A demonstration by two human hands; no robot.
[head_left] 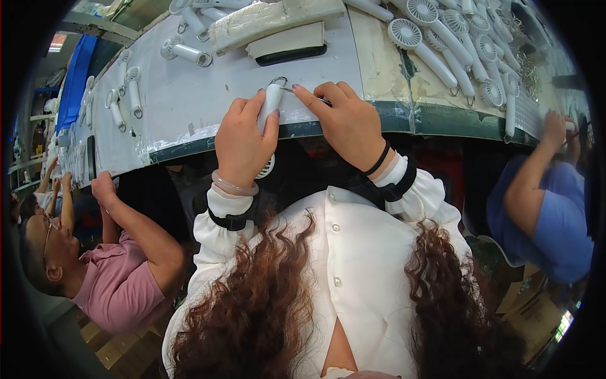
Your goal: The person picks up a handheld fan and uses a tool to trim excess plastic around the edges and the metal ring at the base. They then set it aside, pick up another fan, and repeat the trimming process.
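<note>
Two hands (243,144) (352,123) hold a plain white fan (271,104) and a thin tool (288,90).

A white blouse (372,252) is worn, fastened with pearly buttons (335,227). Both sleeves (426,199) are ringed by black straps (233,222). By the left hand (243,142) a pale bangle (236,187) is worn, by the right hand (349,120) a thin black band (380,159).

Head cam (wide fisheye) looks down fr. wearer's head, shirt (366,252) v. close, bench (208,88) beyond.

Fan (270,101) partly hidden by left grip (242,142); tool tip (285,89) too small to tell; top-edge fans (370,9) cut off.
</note>
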